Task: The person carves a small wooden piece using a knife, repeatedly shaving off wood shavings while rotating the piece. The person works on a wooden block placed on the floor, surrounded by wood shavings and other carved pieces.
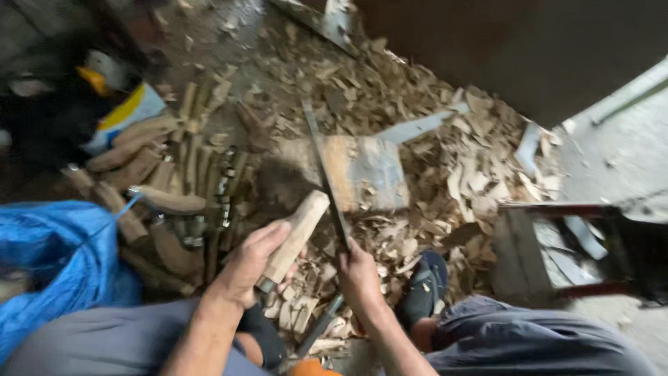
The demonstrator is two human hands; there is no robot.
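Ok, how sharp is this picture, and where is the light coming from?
Head view: soft motion blur overall; the left hand with its wooden handle and the right hand with its long blade are clearest; daylight brightens the right side, the upper left is dark.

Both forearms bare, reaching forward between the knees. Left hand (252,263) curled in a tight grip. Right hand (358,273) fisted just beside it.

A crumpled blue plastic sack (52,264) is seen at the lower left. A flattened white package with yellow and blue bands (129,111) is seen at the upper left, beside wooden pieces (149,163).
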